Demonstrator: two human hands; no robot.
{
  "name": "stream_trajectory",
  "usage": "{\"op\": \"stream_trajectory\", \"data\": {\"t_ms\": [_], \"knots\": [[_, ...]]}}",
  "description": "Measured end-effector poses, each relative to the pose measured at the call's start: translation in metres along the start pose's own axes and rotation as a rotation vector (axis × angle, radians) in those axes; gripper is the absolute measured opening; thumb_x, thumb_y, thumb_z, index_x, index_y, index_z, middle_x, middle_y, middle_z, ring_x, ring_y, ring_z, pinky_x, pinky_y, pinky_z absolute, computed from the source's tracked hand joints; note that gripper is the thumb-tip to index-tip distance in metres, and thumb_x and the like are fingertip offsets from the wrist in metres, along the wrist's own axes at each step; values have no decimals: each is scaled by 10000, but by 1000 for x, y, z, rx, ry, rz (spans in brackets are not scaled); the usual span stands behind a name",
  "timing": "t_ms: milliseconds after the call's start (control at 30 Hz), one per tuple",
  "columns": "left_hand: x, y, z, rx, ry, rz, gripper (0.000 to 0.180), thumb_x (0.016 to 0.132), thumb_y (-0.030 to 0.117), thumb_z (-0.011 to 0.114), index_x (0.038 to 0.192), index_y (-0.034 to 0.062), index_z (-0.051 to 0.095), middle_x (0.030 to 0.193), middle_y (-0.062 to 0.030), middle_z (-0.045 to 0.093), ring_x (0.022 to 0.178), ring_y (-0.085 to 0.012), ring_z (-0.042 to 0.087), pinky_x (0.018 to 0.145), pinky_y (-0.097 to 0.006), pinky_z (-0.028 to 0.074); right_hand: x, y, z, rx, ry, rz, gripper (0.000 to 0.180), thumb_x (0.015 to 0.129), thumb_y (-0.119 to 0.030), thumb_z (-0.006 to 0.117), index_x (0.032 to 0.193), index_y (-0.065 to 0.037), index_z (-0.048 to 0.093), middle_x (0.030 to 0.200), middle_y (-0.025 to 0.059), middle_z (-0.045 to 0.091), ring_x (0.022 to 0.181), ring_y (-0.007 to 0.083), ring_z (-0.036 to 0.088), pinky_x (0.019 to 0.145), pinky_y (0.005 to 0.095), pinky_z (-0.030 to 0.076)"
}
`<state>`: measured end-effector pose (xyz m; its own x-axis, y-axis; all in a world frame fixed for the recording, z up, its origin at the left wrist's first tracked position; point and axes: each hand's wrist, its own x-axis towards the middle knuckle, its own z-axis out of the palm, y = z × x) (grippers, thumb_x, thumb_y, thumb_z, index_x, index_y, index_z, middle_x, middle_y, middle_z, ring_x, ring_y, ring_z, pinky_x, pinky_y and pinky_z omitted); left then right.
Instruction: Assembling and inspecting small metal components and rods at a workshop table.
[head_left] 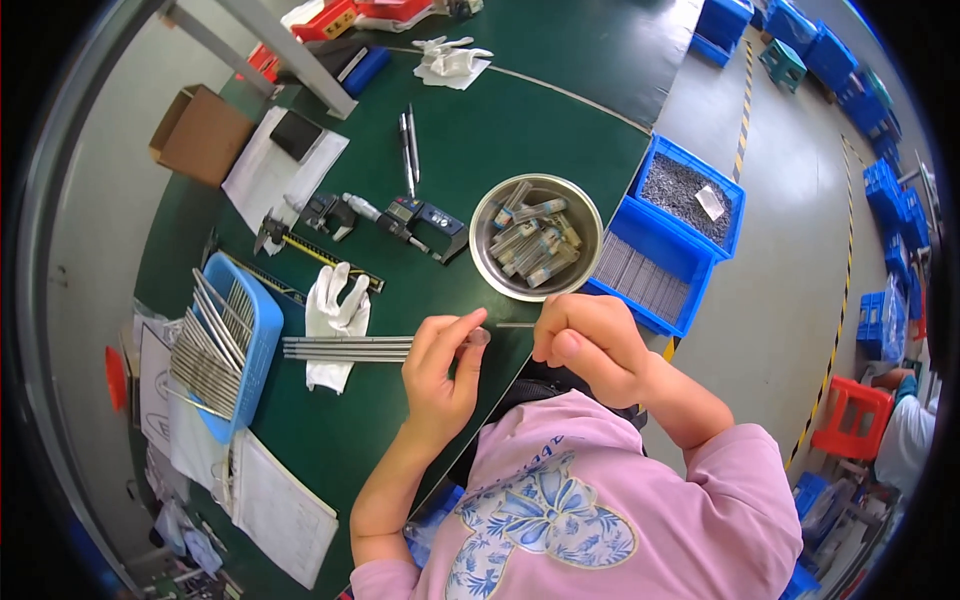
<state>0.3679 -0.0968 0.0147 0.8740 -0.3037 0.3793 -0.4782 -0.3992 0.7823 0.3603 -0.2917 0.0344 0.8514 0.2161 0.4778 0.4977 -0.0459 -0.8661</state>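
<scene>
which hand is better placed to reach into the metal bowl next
Likely the right hand: it is nearer the metal bowl, though seemingly pinching a thin pin; the left hand sits farther left.

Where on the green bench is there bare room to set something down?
On the green bench, one patch lies between the steel bowl, two pens and the far white glove; another between the blue basket, papers and the left forearm. It is crowded around the caliper, the micrometer and the rods beside the left hand.
</scene>
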Motion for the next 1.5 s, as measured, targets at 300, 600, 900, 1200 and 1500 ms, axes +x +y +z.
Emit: {"op": "stream_trajectory", "data": {"t_ms": [300, 600, 900, 1200, 1500], "knots": [[-4, 2, 6, -166, -116, -61, 245, 841, 55, 589, 1075, -15, 593, 853, -81, 570, 726, -124, 548, 629, -228, 442, -1, 4, -2, -39, -118, 151, 197, 813, -164, 598, 987, -73, 578, 569, 39, 491, 494, 180, 516, 478, 296, 405], [-9, 5, 10, -273, -148, -148, 227, 844, 46, 581, 1065, -1, 602, 855, -79, 587, 739, -130, 582, 666, -226, 463, 30, 30, -32, -1138, -110, 270, 265, 675, -160, 618, 928, -81, 632, 741, 93, 579, 663, 270, 602, 565, 387, 474], [-5, 11, 15, -315, -124, -190, 246, 835, 66, 581, 1068, -15, 589, 818, -93, 575, 666, -148, 538, 606, -246, 439, 16, -5, -14, -137, -95, 112, 251, 781, 66, 539, 1011, -16, 597, 877, 70, 534, 602, 114, 499, 547, 243, 399], [-5, 14, 16, -272, -107, -112, 232, 831, 95, 594, 1029, -26, 580, 770, -114, 546, 625, -202, 527, 565, -277, 426, 6, 0, -6, -74, -145, 143, 241, 759, 50, 606, 994, -4, 599, 883, 74, 589, 593, 111, 537, 513, 229, 417], [-10, 29, 26, -81, -311, -121, 230, 789, 85, 608, 996, -11, 582, 757, -140, 562, 648, -319, 569, 566, -373, 452, -38, 16, -23, -208, -128, 2, 313, 668, 40, 673, 972, -28, 641, 916, 107, 637, 646, 194, 627, 547, 277, 508]]}}
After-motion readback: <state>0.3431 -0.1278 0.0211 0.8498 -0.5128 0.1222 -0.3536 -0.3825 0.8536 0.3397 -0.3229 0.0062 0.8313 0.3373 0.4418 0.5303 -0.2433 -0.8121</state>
